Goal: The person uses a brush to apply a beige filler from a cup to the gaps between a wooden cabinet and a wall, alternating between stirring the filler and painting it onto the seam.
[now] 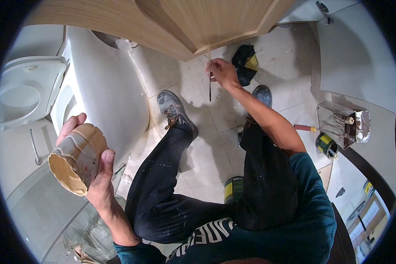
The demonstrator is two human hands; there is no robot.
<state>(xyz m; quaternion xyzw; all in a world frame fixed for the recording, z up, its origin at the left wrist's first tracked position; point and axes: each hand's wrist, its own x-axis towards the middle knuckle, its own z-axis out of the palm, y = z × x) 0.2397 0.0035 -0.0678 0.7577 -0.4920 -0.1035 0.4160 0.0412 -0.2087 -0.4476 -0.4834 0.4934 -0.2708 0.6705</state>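
My left hand (102, 182) is wrapped round a paint cup (84, 152), tilted with its mouth toward the lower left and coated in tan paint. The cup hides part of my fingers. In front of me my right hand (223, 74) pinches a thin paintbrush (210, 90) with a dark handle end. The handle points back toward me, while the bristle end is up at the lower edge of a light wood-grain panel (215, 26) with a recessed middle. Whether the bristles touch that edge I cannot tell.
A white bathtub (110, 83) and a toilet (20, 94) stand on the left. On the tiled floor lies a black-and-yellow bag (244, 66). Paint cans (233, 189) stand near my right leg and farther right, beside a paint-smeared container (339, 125). A white door (361, 57) stands at right.
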